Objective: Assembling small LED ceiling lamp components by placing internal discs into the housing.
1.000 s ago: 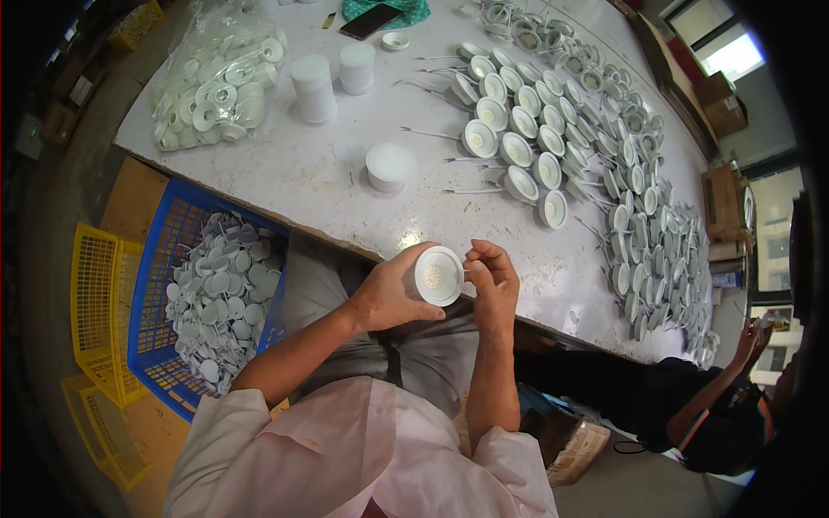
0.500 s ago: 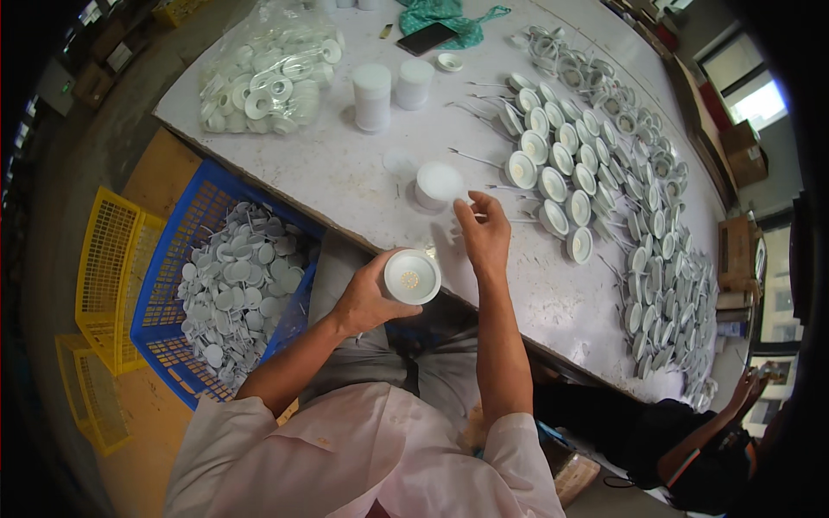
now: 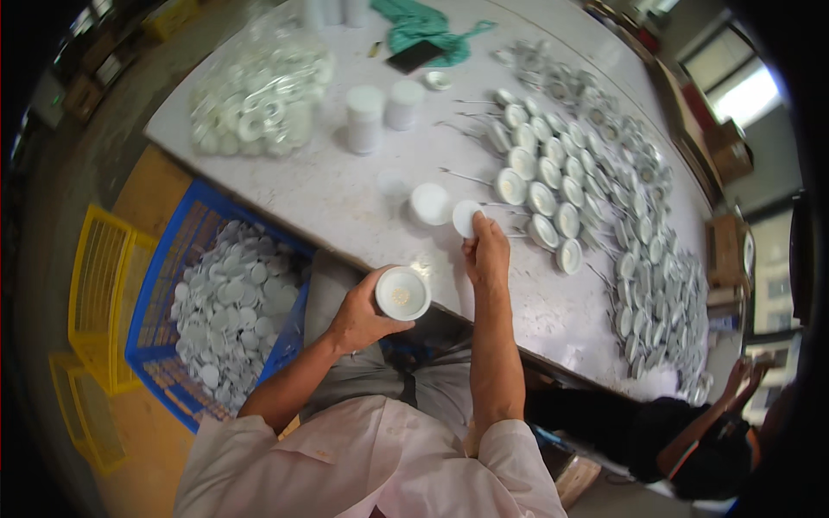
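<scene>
My left hand [image 3: 361,312] holds a round white cup-shaped housing [image 3: 402,293], its open side up, just in front of the table's near edge. My right hand [image 3: 486,251] reaches onto the white table [image 3: 345,194], and its fingertips pinch a thin white disc [image 3: 466,217]. Right beside that disc stands a short stack of white discs [image 3: 429,204]. Rows of finished white round parts with wires [image 3: 553,186] lie to the right of my right hand.
A blue crate [image 3: 155,345] full of grey-white discs stands at my left, with yellow crates [image 3: 97,285] beyond it. A clear bag of white rings [image 3: 259,104], two white stacks [image 3: 380,112], a dark phone [image 3: 415,55] and a green cloth [image 3: 423,22] lie further back. Another person [image 3: 691,440] sits at lower right.
My right hand left the housing and reached forward onto the table to the disc stack, taking a disc. My left hand stays shut on the housing, now lower near the table edge.
</scene>
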Demonstrator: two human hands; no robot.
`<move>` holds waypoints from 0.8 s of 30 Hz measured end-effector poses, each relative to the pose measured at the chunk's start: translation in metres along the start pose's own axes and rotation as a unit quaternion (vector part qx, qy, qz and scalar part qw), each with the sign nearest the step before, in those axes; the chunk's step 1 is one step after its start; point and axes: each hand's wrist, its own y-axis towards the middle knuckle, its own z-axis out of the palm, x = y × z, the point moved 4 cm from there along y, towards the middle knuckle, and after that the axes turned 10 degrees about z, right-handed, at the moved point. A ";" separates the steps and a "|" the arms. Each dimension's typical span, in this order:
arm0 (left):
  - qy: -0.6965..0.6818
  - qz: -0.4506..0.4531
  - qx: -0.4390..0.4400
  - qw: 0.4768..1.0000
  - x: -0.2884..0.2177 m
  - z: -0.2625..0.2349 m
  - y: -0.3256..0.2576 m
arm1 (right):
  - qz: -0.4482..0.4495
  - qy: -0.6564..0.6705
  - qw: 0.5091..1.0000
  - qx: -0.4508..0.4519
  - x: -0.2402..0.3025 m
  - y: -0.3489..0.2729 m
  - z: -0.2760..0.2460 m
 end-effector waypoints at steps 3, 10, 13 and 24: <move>0.002 0.018 0.001 1.000 -0.001 0.006 0.007 | -0.006 0.091 0.996 -0.017 -0.005 -0.019 -0.029; -0.032 -0.019 0.090 0.995 0.009 0.076 0.036 | -0.033 0.252 0.964 -0.072 0.006 -0.065 -0.111; 0.011 0.038 0.117 0.992 0.012 0.094 0.046 | -0.065 0.417 0.899 -0.113 0.010 -0.070 -0.168; -0.071 -0.103 0.149 0.981 0.025 0.175 0.088 | -0.025 0.346 0.926 -0.146 -0.001 -0.123 -0.210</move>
